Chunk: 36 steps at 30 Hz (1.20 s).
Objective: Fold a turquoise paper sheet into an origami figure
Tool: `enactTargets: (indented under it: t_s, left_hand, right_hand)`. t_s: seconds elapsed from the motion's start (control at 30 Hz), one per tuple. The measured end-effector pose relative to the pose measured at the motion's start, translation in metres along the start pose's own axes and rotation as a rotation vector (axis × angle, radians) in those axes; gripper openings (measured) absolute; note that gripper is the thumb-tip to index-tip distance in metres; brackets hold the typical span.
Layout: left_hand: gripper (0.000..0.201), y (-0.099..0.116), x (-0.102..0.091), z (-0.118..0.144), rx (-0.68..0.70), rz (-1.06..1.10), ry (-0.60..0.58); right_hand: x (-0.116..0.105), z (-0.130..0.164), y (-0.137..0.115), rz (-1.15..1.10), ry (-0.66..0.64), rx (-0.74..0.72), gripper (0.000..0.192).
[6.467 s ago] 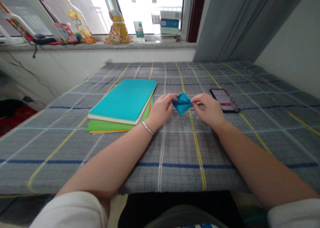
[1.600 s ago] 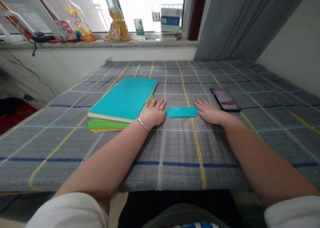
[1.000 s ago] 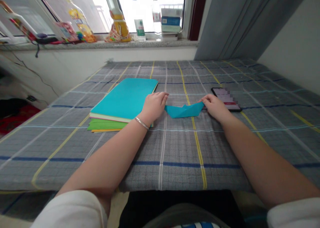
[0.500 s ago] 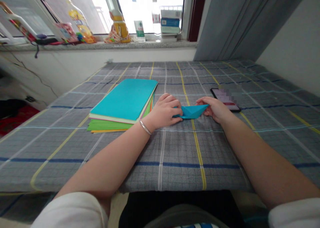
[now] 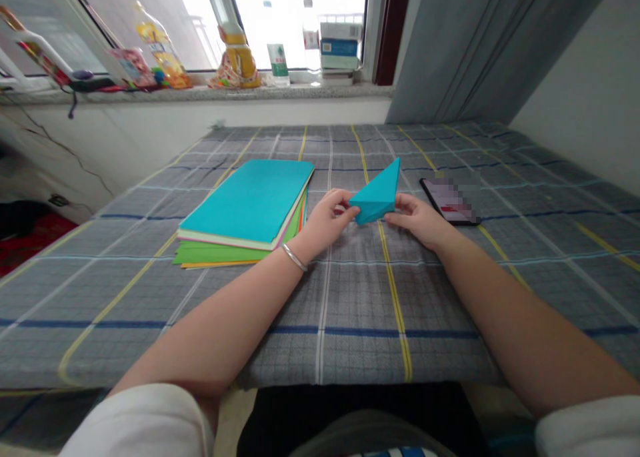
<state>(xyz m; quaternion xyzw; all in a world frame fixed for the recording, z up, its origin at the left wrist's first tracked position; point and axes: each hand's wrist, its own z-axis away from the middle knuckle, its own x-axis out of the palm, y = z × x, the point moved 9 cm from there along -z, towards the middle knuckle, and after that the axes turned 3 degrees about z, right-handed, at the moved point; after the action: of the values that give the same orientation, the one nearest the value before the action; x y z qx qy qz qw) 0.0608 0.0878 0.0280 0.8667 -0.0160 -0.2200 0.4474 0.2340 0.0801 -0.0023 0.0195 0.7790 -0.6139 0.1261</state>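
A folded piece of blue paper (image 5: pixel 379 191) is held up just above the cloth, one sharp corner pointing up and away from me. My left hand (image 5: pixel 334 218), with a silver bangle at the wrist, pinches its left corner between thumb and fingers. At the lower right edge, the fingertips of my right hand (image 5: pixel 419 220) grip the paper. Left of my left hand lies a stack of coloured paper (image 5: pixel 250 200), blue on top, with green and orange sheets sticking out beneath.
A phone (image 5: pixel 449 200) lies right of my right hand on the grey checked cloth (image 5: pixel 280 297). Along the windowsill (image 5: pixel 300 93) at the back stand bottles, a green-and-white tube (image 5: pixel 278 63) and stacked boxes (image 5: pixel 341 47). A grey curtain (image 5: pixel 465 43) hangs at the right.
The folded paper has been raised and turned, its long tip now upward instead of pointing right. My left hand has shifted to a pinch on the left corner; my right hand has moved slightly left.
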Motion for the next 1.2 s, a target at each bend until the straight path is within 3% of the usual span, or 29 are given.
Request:
enactTargets:
  t_s: [0.2, 0.47, 0.67, 0.83, 1.0, 1.2]
  left_hand:
    - [0.018, 0.013, 0.01, 0.001, 0.067, -0.121, -0.215]
    - [0.018, 0.013, 0.013, 0.001, 0.107, -0.103, -0.299]
    - [0.015, 0.015, 0.012, 0.002, 0.146, -0.17, -0.332]
    - [0.012, 0.013, 0.009, 0.002, 0.153, -0.215, -0.296]
    - [0.01, 0.017, 0.006, 0.002, 0.257, -0.299, -0.302]
    - [0.013, 0.016, -0.001, 0.006, 0.362, -0.531, -0.212]
  right_hand:
    - [0.008, 0.003, 0.001, -0.105, -0.079, 0.065, 0.026]
    - [0.02, 0.007, -0.006, -0.15, -0.17, 0.097, 0.032]
    - [0.02, 0.007, -0.013, -0.092, -0.181, 0.025, 0.03]
    - [0.015, 0.004, -0.014, 0.028, -0.155, -0.079, 0.029]
    - [0.011, 0.003, -0.019, 0.268, -0.122, -0.183, 0.022]
    - [0.0, 0.009, -0.046, 0.671, 0.108, -0.418, 0.018]
